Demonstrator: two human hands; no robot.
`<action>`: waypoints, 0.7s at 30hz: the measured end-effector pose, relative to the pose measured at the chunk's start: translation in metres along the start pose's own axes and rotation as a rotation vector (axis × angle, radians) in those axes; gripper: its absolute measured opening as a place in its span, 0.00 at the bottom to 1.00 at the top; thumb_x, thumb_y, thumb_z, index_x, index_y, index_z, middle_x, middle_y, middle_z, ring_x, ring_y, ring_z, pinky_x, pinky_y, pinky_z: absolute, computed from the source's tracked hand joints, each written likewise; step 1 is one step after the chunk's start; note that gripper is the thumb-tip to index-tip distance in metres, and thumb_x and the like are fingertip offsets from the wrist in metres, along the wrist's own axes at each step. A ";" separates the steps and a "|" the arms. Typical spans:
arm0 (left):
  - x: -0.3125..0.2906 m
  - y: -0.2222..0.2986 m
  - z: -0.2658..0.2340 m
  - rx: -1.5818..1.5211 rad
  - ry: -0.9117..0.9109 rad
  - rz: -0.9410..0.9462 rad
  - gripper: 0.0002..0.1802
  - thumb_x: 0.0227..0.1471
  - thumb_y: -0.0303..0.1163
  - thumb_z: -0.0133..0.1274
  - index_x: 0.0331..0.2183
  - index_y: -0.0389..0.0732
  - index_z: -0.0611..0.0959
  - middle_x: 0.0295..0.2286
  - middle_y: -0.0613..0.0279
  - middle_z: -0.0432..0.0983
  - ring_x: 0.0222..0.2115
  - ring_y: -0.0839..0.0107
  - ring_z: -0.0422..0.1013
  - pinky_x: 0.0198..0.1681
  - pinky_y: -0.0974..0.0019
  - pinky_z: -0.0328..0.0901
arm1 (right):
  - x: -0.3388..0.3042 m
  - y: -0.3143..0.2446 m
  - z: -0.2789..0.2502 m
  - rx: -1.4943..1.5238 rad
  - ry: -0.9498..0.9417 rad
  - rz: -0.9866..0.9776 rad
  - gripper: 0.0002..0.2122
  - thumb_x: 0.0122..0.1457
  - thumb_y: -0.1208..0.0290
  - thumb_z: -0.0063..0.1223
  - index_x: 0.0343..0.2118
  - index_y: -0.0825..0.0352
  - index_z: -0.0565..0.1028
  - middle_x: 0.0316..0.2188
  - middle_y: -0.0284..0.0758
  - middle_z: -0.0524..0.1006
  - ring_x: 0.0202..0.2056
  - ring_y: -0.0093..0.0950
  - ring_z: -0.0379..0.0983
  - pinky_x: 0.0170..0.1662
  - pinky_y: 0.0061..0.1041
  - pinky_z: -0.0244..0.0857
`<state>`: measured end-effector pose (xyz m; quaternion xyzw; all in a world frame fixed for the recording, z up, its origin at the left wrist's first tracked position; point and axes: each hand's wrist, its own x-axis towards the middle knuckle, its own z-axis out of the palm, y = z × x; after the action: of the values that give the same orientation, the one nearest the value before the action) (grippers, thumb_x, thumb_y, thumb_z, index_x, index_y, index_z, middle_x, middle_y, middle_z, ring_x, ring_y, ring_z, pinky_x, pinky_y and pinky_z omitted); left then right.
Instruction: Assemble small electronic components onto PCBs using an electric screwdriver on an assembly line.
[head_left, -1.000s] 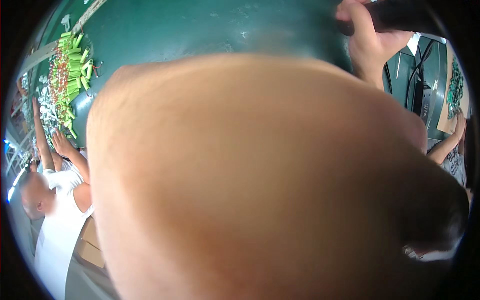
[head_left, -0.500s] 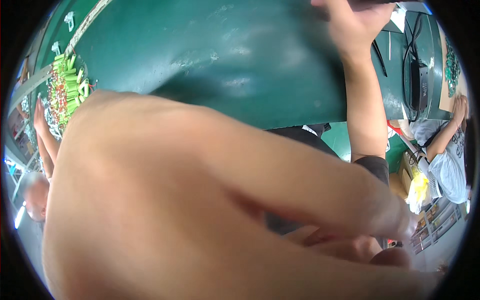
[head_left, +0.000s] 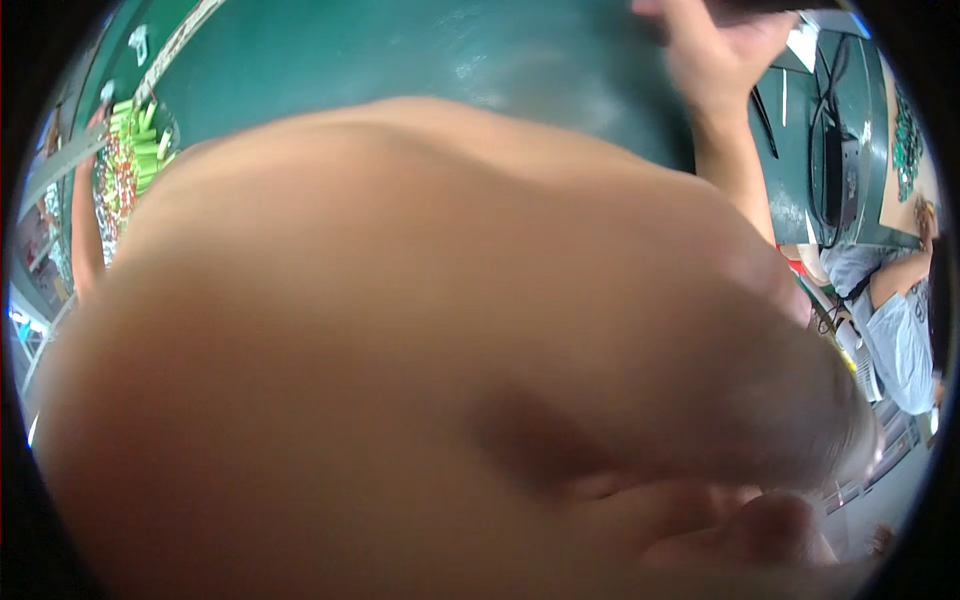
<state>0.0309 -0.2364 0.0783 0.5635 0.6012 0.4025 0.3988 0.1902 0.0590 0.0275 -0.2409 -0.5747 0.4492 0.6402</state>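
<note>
My left hand (head_left: 400,320) is very close and blurred, filling most of the lower picture. Its fingers point right, and they look partly bent near the lower right; whether they hold anything is hidden. At the upper right my right hand (head_left: 725,60) is raised above the green table (head_left: 560,60). A dark, blurred object (head_left: 765,6) lies between its thumb and fingers, cut off by the top edge, so its kind does not show. My left hand covers the lower part of my right forearm (head_left: 740,165).
Bright green cylinders (head_left: 140,140) with reddish bits are heaped at the left, beside a co-worker's arm (head_left: 87,225). A black box (head_left: 838,175) with cables and a dark thin tool (head_left: 765,122) lie right. Another person's grey shirt (head_left: 900,340) shows near cardboard (head_left: 900,215) bearing green pieces.
My left hand has come closer and risen, covering more of the table and my right forearm. My right hand has stayed almost in place. The co-worker's arm at the left has shifted.
</note>
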 end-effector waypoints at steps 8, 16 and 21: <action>-0.016 0.001 0.010 0.013 0.052 -0.034 0.11 0.52 0.23 0.56 0.39 0.36 0.83 0.35 0.57 0.80 0.38 0.65 0.75 0.43 0.64 0.69 | -0.004 0.010 0.013 0.013 0.007 -0.007 0.37 0.49 0.92 0.49 0.65 0.70 0.56 0.33 0.35 0.71 0.23 0.21 0.70 0.25 0.18 0.66; -0.014 0.007 0.013 -0.009 0.001 -0.029 0.12 0.51 0.23 0.56 0.40 0.37 0.83 0.36 0.57 0.80 0.39 0.64 0.75 0.44 0.63 0.69 | -0.004 0.001 0.003 0.028 0.035 0.010 0.35 0.51 0.90 0.49 0.65 0.71 0.55 0.33 0.37 0.71 0.23 0.22 0.71 0.25 0.19 0.66; -0.028 0.010 -0.001 0.006 0.030 -0.098 0.12 0.51 0.23 0.56 0.41 0.37 0.83 0.36 0.57 0.80 0.39 0.64 0.75 0.45 0.63 0.69 | -0.005 0.010 0.011 0.051 -0.017 0.034 0.35 0.51 0.91 0.49 0.65 0.71 0.56 0.33 0.36 0.71 0.23 0.22 0.70 0.25 0.19 0.67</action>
<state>0.0351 -0.2635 0.0883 0.5286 0.6351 0.3890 0.4073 0.1768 0.0574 0.0192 -0.2304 -0.5643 0.4768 0.6334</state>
